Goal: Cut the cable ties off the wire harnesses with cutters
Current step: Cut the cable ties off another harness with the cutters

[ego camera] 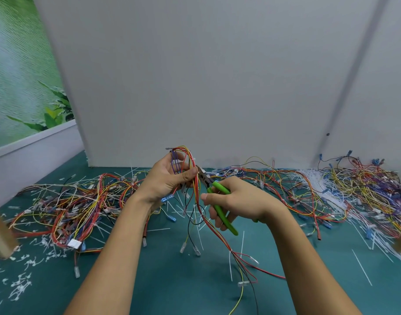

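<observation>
Left hand [170,178] gripped one harness [187,155] up off the table [172,289]. Fingers were curled round the bundle and the thumb pinched the wires; loose ends hung down to the table.

Right hand [240,201] was wrapped round the green handles of the cutters [219,202]. The nose pointed up-left, touching or just beside the bundle, right under the left thumb. Handles looked partly spread, so the blades were probably not closed. Couldn't confirm, as the head was small and dark against the wires. Couldn't make out the tie at the nose either.

My read: the step was seating the blades on a tie, then snipping. To do it well:
- Slide only one blade under the strap, flat side to the wires, so no insulation gets nicked.
- The thumb sat very near the nose, so move the pinch back along the bundle before squeezing.
- Pull the bundle taut so the strap stands proud of the wires.
- Cut the strap beside the lock head, not through it.
- Red and yellow wires ran right past the nose, so check none sits between the blades.
- Use one short squeeze with no twisting.

Left pile [81,201] and right pile [358,185] of harnesses lay on the table well apart from the hands. Clippings [22,285] were scattered front-left.
</observation>
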Motion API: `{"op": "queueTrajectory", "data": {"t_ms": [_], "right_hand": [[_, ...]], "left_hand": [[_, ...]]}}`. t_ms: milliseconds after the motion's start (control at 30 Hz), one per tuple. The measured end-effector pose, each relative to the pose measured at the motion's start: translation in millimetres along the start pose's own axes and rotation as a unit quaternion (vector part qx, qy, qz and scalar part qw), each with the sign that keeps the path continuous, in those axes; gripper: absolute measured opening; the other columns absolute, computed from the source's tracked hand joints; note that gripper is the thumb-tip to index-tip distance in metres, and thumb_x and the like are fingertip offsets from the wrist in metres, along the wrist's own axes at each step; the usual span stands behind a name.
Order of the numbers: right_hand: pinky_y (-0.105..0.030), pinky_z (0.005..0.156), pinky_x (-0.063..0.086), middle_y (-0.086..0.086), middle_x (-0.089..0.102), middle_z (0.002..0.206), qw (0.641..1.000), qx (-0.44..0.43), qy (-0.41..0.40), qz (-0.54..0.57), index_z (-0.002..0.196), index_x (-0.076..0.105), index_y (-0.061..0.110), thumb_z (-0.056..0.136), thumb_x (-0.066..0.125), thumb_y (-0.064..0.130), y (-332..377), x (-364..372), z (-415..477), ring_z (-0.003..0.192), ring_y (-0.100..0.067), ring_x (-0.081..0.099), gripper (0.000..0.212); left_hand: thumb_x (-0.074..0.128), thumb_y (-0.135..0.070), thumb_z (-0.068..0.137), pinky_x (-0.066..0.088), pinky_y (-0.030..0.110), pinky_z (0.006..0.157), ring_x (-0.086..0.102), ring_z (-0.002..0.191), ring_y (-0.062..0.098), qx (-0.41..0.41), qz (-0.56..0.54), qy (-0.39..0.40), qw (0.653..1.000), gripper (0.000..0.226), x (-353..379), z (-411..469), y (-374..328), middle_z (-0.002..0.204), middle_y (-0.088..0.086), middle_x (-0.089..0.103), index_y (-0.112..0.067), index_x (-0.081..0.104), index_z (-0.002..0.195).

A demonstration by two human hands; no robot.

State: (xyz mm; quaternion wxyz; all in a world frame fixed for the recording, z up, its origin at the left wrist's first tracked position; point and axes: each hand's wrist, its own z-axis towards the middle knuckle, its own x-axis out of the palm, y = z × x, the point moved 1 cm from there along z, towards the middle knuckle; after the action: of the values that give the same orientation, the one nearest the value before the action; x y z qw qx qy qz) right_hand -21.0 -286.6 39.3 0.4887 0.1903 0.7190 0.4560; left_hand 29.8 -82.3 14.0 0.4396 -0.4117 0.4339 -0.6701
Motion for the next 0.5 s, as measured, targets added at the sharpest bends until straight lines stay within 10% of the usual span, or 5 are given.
{"op": "queueTrajectory", "data": {"t_ms": [500], "right_hand": [[-0.057,0.076,0.063,-0.017,0.074,0.081,1.000,-0.001,0.013,0.004,0.098,0.062,-0.009,0.102,0.063,0.030,-0.7,-1.3,0.0,0.074,-0.037,0.074,0.040]], "left_hand": [[0.077,-0.012,0.075,0.058,0.025,0.063,0.071,0.073,0.015,-0.022,-0.022,0.027,0.999,0.056,-0.6,0.7,3.8,0.081,0.000,0.070,-0.004,0.050,0.124]]}}
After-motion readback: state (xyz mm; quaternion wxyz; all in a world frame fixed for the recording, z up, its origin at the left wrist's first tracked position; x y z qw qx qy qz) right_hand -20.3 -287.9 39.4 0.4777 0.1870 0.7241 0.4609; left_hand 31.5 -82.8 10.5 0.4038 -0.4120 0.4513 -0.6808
